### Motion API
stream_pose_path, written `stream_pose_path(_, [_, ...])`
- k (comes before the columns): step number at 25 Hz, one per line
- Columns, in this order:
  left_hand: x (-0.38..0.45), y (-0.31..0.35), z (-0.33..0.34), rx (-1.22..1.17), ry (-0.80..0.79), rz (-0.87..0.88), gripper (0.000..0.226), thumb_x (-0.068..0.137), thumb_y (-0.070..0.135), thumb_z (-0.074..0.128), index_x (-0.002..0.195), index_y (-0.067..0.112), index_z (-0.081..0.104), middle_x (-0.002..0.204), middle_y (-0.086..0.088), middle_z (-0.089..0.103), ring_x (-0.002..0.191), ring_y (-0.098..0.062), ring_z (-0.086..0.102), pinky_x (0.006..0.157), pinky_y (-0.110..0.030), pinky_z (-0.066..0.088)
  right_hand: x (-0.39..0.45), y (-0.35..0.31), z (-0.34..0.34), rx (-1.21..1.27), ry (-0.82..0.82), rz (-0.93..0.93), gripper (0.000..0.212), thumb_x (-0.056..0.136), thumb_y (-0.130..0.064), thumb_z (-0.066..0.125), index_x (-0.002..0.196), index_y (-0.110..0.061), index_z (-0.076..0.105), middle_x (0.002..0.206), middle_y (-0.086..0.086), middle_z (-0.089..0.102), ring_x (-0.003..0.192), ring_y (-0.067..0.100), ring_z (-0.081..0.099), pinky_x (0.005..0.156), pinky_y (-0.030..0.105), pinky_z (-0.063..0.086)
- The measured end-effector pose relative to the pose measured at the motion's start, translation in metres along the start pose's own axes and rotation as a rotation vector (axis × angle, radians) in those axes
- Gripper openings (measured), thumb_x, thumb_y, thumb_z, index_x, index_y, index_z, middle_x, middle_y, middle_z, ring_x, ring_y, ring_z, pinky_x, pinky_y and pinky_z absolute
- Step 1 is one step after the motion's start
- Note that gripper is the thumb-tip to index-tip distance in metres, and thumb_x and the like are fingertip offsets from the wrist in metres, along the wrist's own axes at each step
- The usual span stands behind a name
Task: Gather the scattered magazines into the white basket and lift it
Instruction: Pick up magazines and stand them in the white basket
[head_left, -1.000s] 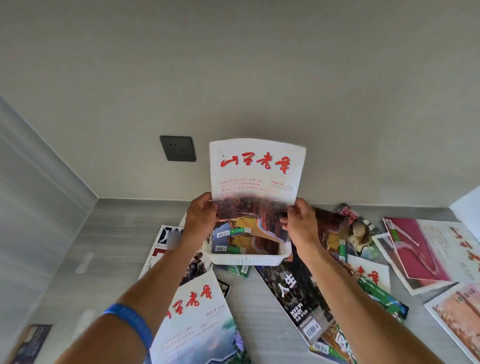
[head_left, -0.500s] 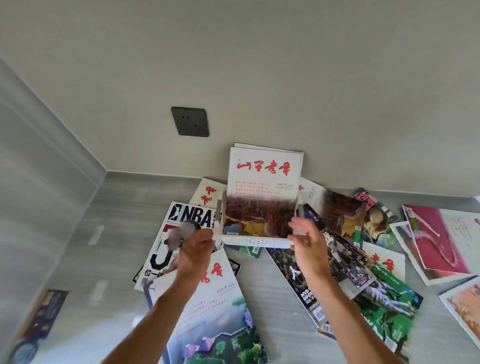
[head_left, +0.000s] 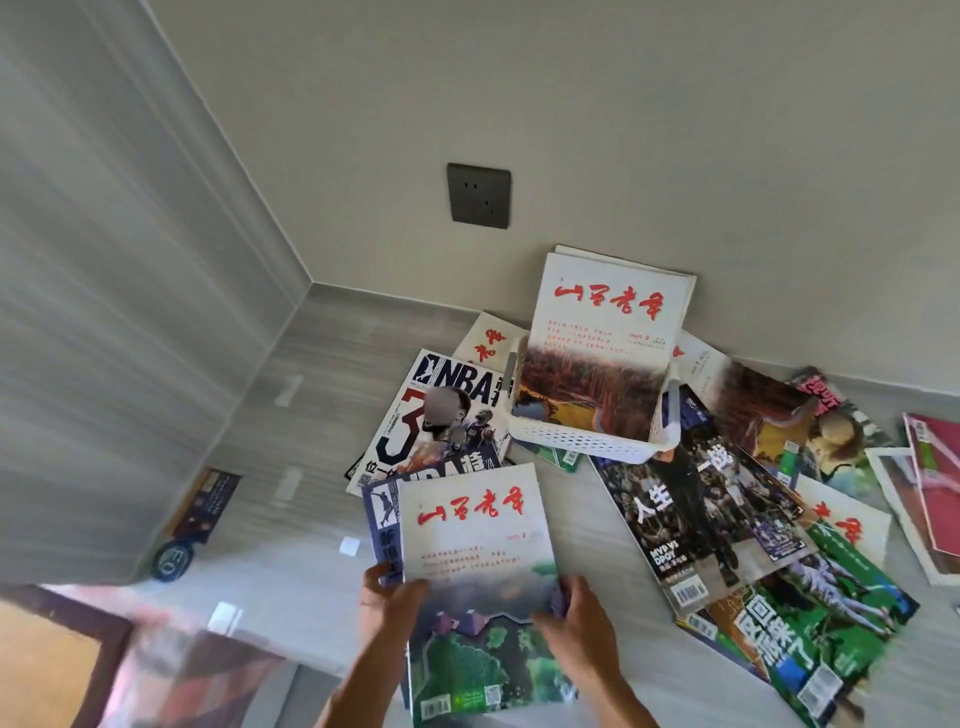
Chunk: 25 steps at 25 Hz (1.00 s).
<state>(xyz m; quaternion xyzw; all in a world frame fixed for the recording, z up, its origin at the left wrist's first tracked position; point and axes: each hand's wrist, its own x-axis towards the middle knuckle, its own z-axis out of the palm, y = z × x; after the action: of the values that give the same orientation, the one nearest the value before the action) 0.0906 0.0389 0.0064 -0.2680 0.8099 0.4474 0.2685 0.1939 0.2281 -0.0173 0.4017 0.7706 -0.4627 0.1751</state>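
The white basket (head_left: 582, 442) stands on the grey desk against the wall, with a white red-titled magazine (head_left: 605, 332) upright in it, leaning on the wall. In front of me lies another white magazine with red title and green landscape (head_left: 475, 540). My left hand (head_left: 387, 597) grips its left edge, together with a blue magazine (head_left: 382, 519) underneath. My right hand (head_left: 574, 621) holds its right edge. An NBA magazine (head_left: 447, 410) lies left of the basket. Several more magazines spread to the right, among them a dark one (head_left: 691, 519) and a green one (head_left: 810, 618).
A dark wall socket (head_left: 479, 195) sits above the basket. A grey side wall closes the left. A dark booklet and round badge (head_left: 200, 514) lie at the desk's left edge. Pink and white magazines (head_left: 930, 483) reach the right border.
Both hands let go of the magazine standing in the basket and came back towards me. They now grip the landscape magazine lying in front. The view has swung right and down.
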Motion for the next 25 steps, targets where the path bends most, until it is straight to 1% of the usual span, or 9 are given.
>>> stream_pose_path(3, [-0.009,0.005,0.012,0.046,-0.105,0.048,0.033,0.085,-0.006,0.058,0.099,0.021,0.071,0.103,-0.014,0.071,0.073,-0.021,0.063,0.050,-0.016,0.047,0.002,0.013,-0.009,0.187,-0.018,0.097,0.026,0.072,-0.012,0.068,0.097,-0.017,0.068,0.090,0.004,0.076,0.083,0.022,0.069,0.071,0.034,0.053])
stream_pose_path(6, [-0.038,0.022,0.030,0.002,-0.194,0.315,0.033,0.090,0.004,0.055,0.083,0.034,0.068,0.085,-0.003,0.070,0.072,-0.020,0.060,0.061,-0.025,0.046,-0.005,0.017,-0.041,0.438,0.017,0.117,0.031,0.071,0.004,0.066,0.092,-0.019,0.071,0.086,-0.004,0.078,0.083,0.014,0.071,0.065,0.028,0.052])
stream_pose_path(8, [-0.053,0.044,0.033,-0.069,-0.261,0.505,0.029,0.090,0.015,0.055,0.077,0.036,0.068,0.072,0.010,0.071,0.071,-0.013,0.062,0.062,-0.026,0.048,-0.013,0.017,-0.075,0.571,0.078,0.073,0.036,0.065,0.000,0.070,0.097,-0.017,0.070,0.083,-0.006,0.078,0.077,0.011,0.072,0.064,0.026,0.050])
stream_pose_path(10, [-0.063,0.072,0.035,-0.108,-0.392,0.658,0.023,0.091,0.025,0.051,0.087,0.039,0.070,0.082,0.013,0.075,0.070,0.000,0.065,0.058,-0.016,0.051,-0.022,0.018,-0.113,0.650,0.179,-0.002,0.038,0.059,-0.007,0.072,0.096,-0.016,0.071,0.085,-0.002,0.079,0.078,0.014,0.073,0.068,0.032,0.051])
stream_pose_path(12, [-0.063,0.098,0.045,-0.133,-0.495,0.751,0.021,0.093,0.025,0.048,0.099,0.028,0.068,0.097,-0.001,0.074,0.086,-0.013,0.067,0.073,-0.026,0.056,-0.029,0.017,-0.141,0.688,0.244,-0.081,0.033,0.059,-0.009,0.070,0.090,-0.018,0.074,0.085,-0.003,0.079,0.078,0.011,0.072,0.070,0.030,0.051])
stream_pose_path(15, [-0.060,0.112,0.071,-0.086,-0.503,0.800,0.021,0.092,0.014,0.046,0.102,0.018,0.064,0.098,0.001,0.072,0.091,-0.015,0.062,0.083,-0.031,0.049,-0.039,0.017,-0.156,0.632,0.255,-0.181,0.031,0.061,-0.011,0.064,0.089,-0.020,0.075,0.084,-0.016,0.078,0.077,-0.002,0.069,0.065,0.011,0.049])
stream_pose_path(19, [-0.056,0.093,0.094,0.076,-0.490,0.763,0.046,0.092,-0.001,0.050,0.093,0.042,0.065,0.093,0.025,0.074,0.088,0.005,0.068,0.076,-0.016,0.052,-0.046,0.036,-0.145,0.517,0.392,-0.202,0.023,0.073,-0.015,0.059,0.093,-0.022,0.070,0.081,-0.021,0.073,0.070,-0.010,0.064,0.061,0.003,0.044])
stream_pose_path(22, [-0.061,0.083,0.096,0.128,-0.422,0.759,0.040,0.094,0.006,0.052,0.096,0.044,0.064,0.091,0.024,0.074,0.083,-0.001,0.071,0.070,-0.019,0.057,-0.048,0.053,-0.135,0.326,0.458,-0.128,0.016,0.089,-0.009,0.062,0.104,-0.006,0.068,0.087,0.010,0.074,0.077,0.017,0.066,0.070,0.027,0.051])
stream_pose_path(25, [-0.069,0.082,0.093,0.104,-0.284,0.802,0.035,0.093,0.008,0.056,0.088,0.041,0.065,0.076,0.003,0.075,0.056,-0.009,0.062,0.051,-0.032,0.050,-0.048,0.056,-0.139,0.215,0.443,-0.145,0.019,0.093,-0.013,0.061,0.110,-0.007,0.066,0.081,0.005,0.072,0.072,0.020,0.065,0.065,0.035,0.048])
